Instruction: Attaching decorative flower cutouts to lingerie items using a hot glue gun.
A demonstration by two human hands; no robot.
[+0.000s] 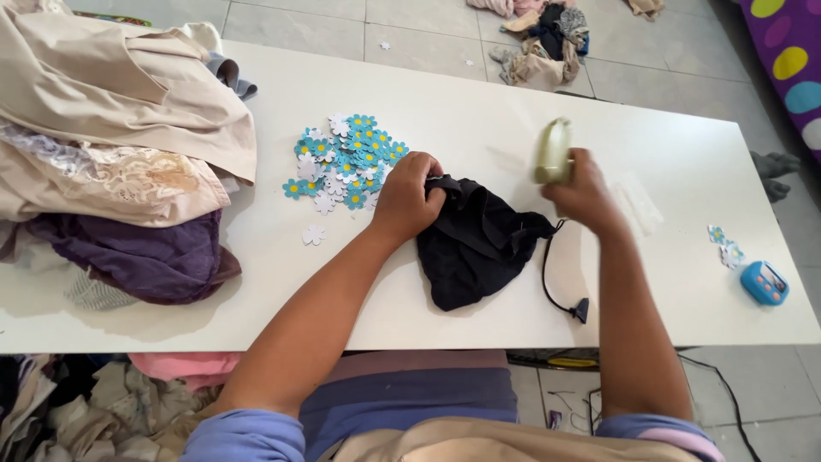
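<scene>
My left hand (407, 196) pinches the top edge of a small black garment (472, 245) that lies on the white table (530, 120). My right hand (584, 193) grips a pale green glue gun (554, 151), held above the table to the right of the garment. Its black cord (554, 282) runs down to the table's near edge. A heap of blue and white paper flowers (345, 160) lies just left of my left hand, and one white flower (314, 234) lies apart, nearer me.
A pile of beige, lace and purple clothes (111, 154) covers the table's left end. A small blue device (764, 282) and a few flower pieces (725, 245) sit at the right end. More clothes (543, 38) lie on the tiled floor beyond the table.
</scene>
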